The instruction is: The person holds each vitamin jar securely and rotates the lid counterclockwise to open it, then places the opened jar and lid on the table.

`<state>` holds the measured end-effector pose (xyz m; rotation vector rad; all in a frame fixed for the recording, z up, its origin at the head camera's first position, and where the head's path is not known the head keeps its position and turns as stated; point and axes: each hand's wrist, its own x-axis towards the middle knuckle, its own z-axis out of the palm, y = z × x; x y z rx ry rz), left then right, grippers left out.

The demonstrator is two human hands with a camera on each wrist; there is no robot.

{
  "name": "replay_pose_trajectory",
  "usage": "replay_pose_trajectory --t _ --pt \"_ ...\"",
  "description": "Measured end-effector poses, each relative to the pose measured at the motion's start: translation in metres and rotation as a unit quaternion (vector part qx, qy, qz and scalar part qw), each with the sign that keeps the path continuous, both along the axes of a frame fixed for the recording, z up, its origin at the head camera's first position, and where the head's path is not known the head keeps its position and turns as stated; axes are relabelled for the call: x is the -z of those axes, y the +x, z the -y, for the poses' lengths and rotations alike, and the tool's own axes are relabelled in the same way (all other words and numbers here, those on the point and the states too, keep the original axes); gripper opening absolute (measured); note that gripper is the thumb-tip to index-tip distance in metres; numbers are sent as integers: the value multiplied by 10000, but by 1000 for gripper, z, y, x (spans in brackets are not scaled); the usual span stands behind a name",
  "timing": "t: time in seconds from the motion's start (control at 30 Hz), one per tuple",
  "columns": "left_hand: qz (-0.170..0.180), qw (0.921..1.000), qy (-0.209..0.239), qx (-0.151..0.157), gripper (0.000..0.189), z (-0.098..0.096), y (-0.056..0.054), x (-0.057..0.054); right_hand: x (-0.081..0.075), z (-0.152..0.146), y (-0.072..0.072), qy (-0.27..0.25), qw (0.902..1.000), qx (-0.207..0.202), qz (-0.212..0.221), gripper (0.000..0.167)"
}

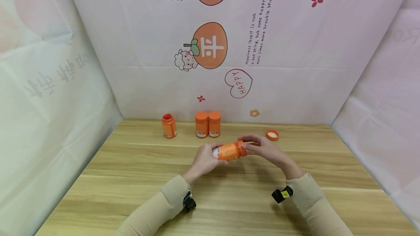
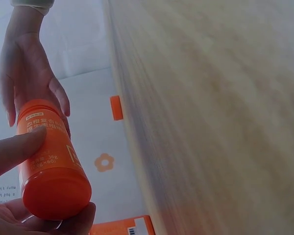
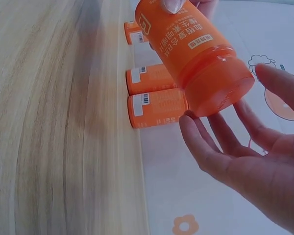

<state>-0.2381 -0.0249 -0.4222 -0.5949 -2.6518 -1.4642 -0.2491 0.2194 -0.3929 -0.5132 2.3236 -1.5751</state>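
My left hand (image 1: 204, 159) grips an orange bottle (image 1: 228, 152) round its body, thumb on the label. The bottle is tilted above the table, its base toward the left hand. A screw cap (image 3: 220, 85) covers its other end, which points toward my right hand (image 1: 262, 149). In the right wrist view the right fingers are spread loosely about the cap, with fingertips (image 3: 187, 122) right at its edge and the thumb beside its rim. The left wrist view shows the bottle's smooth orange base facing the camera.
At the back left stands an uncapped orange bottle (image 1: 169, 126). Two capped orange bottles (image 1: 201, 125) (image 1: 214, 124) stand side by side near the back wall. A loose orange cap (image 1: 272, 134) lies inside up behind the right hand. White printed sheets (image 1: 288, 65) enclose the wooden table (image 1: 137, 170).
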Motion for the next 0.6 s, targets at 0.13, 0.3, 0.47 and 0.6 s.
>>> replay_pose_trajectory --t 0.13,0.3,0.47,0.6 --pt "26 10000 -5 -16 58 0 1 -1 -2 3 -1 -42 9998 83 175 52" --pt "39 10000 -25 -32 58 0 1 -1 -2 7 -2 155 9992 234 271 54" --pt "41 10000 -45 -30 58 -1 1 -1 -1 10 -2 238 9979 403 454 59" --pt "83 9999 -46 -40 58 -1 1 -1 0 11 -3 283 9970 488 527 61"
